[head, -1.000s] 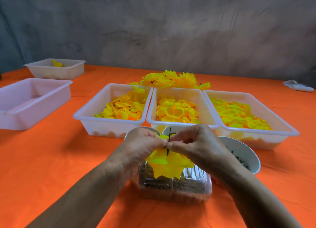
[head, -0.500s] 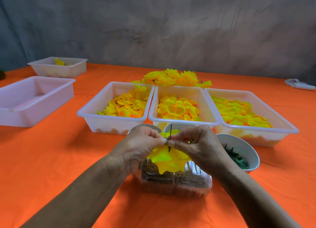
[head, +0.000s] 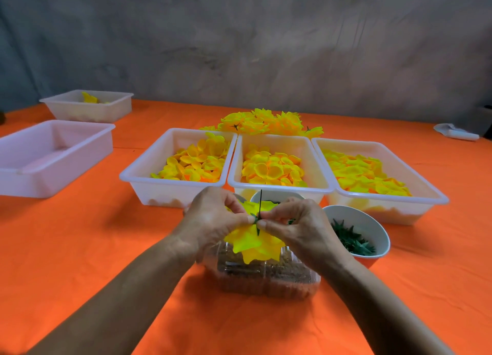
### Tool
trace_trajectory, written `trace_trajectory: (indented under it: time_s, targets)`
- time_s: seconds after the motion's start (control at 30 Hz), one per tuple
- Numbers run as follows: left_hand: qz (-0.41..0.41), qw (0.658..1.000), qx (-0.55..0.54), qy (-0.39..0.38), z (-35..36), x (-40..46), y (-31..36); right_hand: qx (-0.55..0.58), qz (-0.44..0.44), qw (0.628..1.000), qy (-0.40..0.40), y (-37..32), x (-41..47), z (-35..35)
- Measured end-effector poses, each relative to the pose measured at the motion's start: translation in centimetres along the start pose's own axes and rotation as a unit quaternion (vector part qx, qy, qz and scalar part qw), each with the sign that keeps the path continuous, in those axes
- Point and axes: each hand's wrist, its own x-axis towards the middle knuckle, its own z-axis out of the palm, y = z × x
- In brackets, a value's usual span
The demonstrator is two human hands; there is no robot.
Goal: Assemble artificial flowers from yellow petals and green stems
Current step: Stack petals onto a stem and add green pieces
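Observation:
Between both hands I hold a half-built flower: layered yellow petals [head: 254, 244] threaded on a thin dark green stem [head: 260, 203] that sticks up above my fingers. My left hand [head: 213, 219] pinches the petals at the stem from the left. My right hand [head: 295, 227] pinches the small green piece at the stem from the right. Three white trays hold loose yellow petals: left [head: 191, 163], middle [head: 271, 168], right [head: 364, 173]. A pile of finished yellow flowers [head: 263, 121] lies behind them.
A clear plastic box [head: 266, 275] with brown contents sits under my hands. A white bowl [head: 372, 221] of green pieces stands to the right, another bowl [head: 279, 195] behind my hands. Two white trays [head: 53, 152] [head: 90, 104] sit at the far left. A white object [head: 455, 132] lies far right on the orange cloth.
My hands stay pinched at the stem; the fingers shifted slightly, and the flower sits a little differently between them. The view tilted down a bit.

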Motion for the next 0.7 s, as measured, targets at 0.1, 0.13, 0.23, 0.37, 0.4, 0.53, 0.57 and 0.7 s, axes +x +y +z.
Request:
trace_trajectory:
  time_s: [0.1,0.13,0.23,0.37,0.4,0.53,0.57,0.7]
  targets:
    - [0.044,0.999,-0.031,-0.002,-0.3,-0.6,-0.1,0.006,-0.006,1.0,0.027,0.0,-0.1,0.4]
    - [0.057,0.997,-0.048,-0.005,-0.2,-0.7,-0.3,0.007,-0.01,0.999,0.039,0.0,-0.2,0.5]
    - [0.093,0.994,-0.052,0.003,0.2,-1.0,-0.7,0.001,-0.026,0.998,0.064,0.1,-0.1,1.0]
    - [0.134,0.99,-0.032,-0.007,0.0,-1.0,-1.1,0.013,-0.041,0.997,0.062,0.3,-0.4,1.0]
    - [0.145,0.989,-0.022,-0.013,0.0,-1.0,-1.2,0.011,-0.047,0.997,0.058,0.3,-0.5,1.0]
    - [0.165,0.986,0.01,0.008,0.2,-1.0,-1.0,-0.014,-0.069,0.995,0.073,0.8,-0.5,1.3]
    - [0.17,0.985,0.016,0.016,0.3,-0.9,-0.9,-0.021,-0.075,0.994,0.079,1.0,-0.4,1.5]
    - [0.196,0.979,0.031,0.037,0.5,-0.6,-0.8,-0.026,-0.114,0.988,0.1,1.6,-0.5,2.0]
